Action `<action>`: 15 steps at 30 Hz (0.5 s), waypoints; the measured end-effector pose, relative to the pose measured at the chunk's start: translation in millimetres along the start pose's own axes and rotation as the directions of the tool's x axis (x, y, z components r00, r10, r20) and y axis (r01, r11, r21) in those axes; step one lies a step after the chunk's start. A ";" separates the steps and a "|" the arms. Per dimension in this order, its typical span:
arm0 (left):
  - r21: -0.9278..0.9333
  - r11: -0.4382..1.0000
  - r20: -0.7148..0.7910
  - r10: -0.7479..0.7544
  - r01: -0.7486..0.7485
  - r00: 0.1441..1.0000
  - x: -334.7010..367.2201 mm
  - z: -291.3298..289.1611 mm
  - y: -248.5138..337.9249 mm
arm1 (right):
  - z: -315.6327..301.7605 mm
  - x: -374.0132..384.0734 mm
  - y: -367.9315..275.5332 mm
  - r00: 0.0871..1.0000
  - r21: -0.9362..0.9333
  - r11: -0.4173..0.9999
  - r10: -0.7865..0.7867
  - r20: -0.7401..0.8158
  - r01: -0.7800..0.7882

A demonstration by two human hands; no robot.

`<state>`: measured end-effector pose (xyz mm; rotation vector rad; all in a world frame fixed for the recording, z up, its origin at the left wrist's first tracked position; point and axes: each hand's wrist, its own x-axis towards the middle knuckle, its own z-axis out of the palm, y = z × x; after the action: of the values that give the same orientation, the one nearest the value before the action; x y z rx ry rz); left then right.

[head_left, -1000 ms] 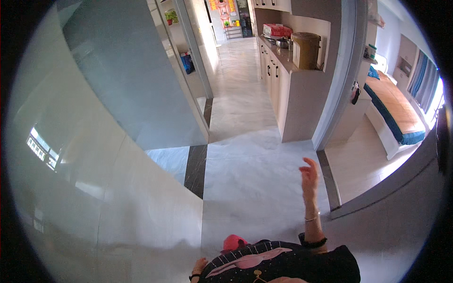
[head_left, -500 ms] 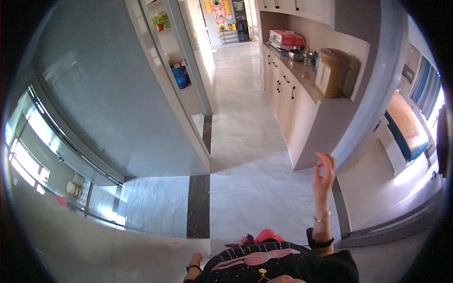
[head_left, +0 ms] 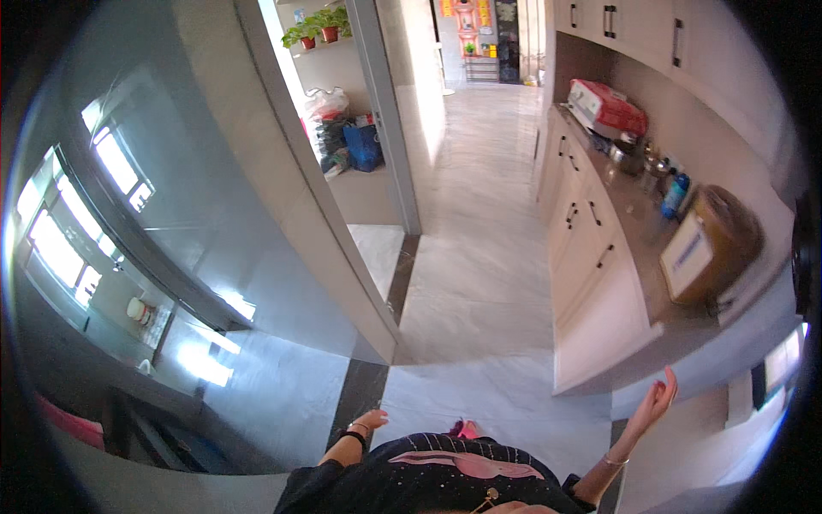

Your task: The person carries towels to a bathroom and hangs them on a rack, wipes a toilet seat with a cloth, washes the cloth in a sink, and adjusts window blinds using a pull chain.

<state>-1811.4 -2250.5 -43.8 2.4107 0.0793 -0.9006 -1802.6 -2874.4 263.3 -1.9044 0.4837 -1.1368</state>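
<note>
My right hand [head_left: 654, 403] is raised at the lower right, near the end of the cabinet row [head_left: 599, 300]. Its fingers are stretched and slightly bent, with nothing in them, and a thin bracelet [head_left: 616, 463] circles the wrist. My left hand [head_left: 371, 420] hangs low in front of my body, its fingers loosely bent and holding nothing that I can see. A black band sits at that wrist. Between the hands is my dark top with a pink print [head_left: 467, 463], and a pink shoe [head_left: 465, 428] shows beyond it.
A tiled corridor floor [head_left: 479, 214] runs ahead. On the right counter stand a brown-lidded container [head_left: 715, 244], a blue bottle [head_left: 675, 195], a pot [head_left: 626, 156] and a red-topped appliance [head_left: 608, 107]. A grey door panel [head_left: 214, 171] stands left, with potted plants [head_left: 330, 32] and bags [head_left: 363, 146] beyond.
I have moved forward; the counter and doorway look closer. My right hand has shifted right and lower in view, and my left hand has come up further into view.
</note>
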 end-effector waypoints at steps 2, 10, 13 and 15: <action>-0.324 0.945 -0.077 -0.072 0.043 0.994 5.8 -11.0 -5.6 | 75.3 26.0 -15.5 0.998 0.063 0.998 0.022 0.065 -0.026; 0.340 0.936 -0.097 -0.063 0.093 0.993 75.7 -7.9 -43.5 | 332.7 109.6 -98.0 0.857 0.116 0.957 -0.288 0.428 0.264; 0.275 0.961 0.136 -0.080 0.040 0.988 113.8 -30.7 -32.7 | 400.6 144.2 -95.4 0.814 0.092 0.893 -0.440 0.378 0.440; 0.185 0.978 0.245 -0.139 0.094 0.959 155.1 -61.5 -20.5 | 428.3 174.1 -68.6 0.840 -0.013 0.912 -0.372 0.394 0.410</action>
<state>-1660.4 -2222.0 -111.9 2.4417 0.0484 -1.3174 -1353.7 -2753.3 312.1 -2.3144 -0.0810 -0.9581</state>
